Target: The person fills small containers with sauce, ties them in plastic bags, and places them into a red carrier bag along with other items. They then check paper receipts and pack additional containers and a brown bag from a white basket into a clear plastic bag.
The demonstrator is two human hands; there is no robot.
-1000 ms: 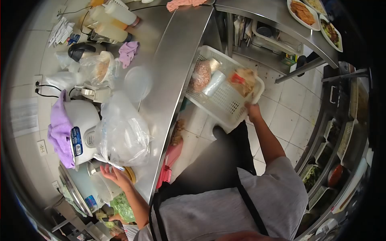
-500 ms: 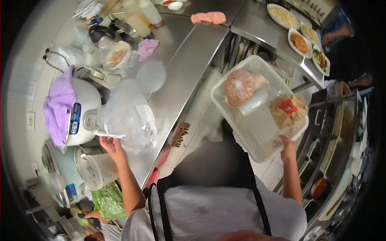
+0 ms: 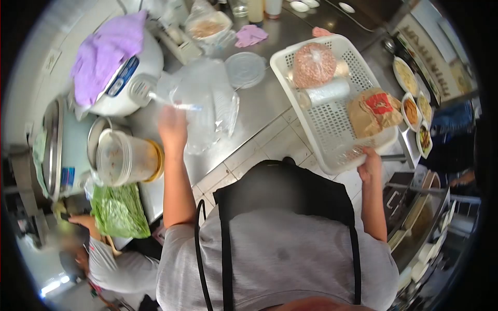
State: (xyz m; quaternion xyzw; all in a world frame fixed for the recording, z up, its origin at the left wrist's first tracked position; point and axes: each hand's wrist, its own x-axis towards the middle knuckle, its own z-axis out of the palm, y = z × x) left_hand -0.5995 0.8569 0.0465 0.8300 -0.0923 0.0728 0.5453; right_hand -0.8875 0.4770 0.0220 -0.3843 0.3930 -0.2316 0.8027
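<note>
My right hand [image 3: 370, 165] is closed on the near rim of a white plastic basket [image 3: 332, 155], held tilted near the counter edge. Inside lie a clear bag of small pinkish pieces [image 3: 314, 66], a roll of clear plastic [image 3: 326, 93] and a brown paper bag [image 3: 374, 113] with a red mark. Motion smears my left hand [image 3: 173, 124], which is beside a clear plastic bag [image 3: 210, 98] of stacked clear pieces on the counter. Whether its fingers grip the bag I cannot make out. Round clear lids [image 3: 245, 69] lie just beyond that bag.
A purple cloth [image 3: 106, 57] drapes a white appliance [image 3: 148, 67] on the left. Nearer stand a clear tub [image 3: 122, 158] and bagged greens [image 3: 119, 210]. Another person [image 3: 122, 267] is at lower left. Filled plates [image 3: 410, 114] line the steel surface at right.
My view has turned, and the basket now appears higher, closer to the counter, still in my right hand. My left hand has moved up beside the clear bag.
</note>
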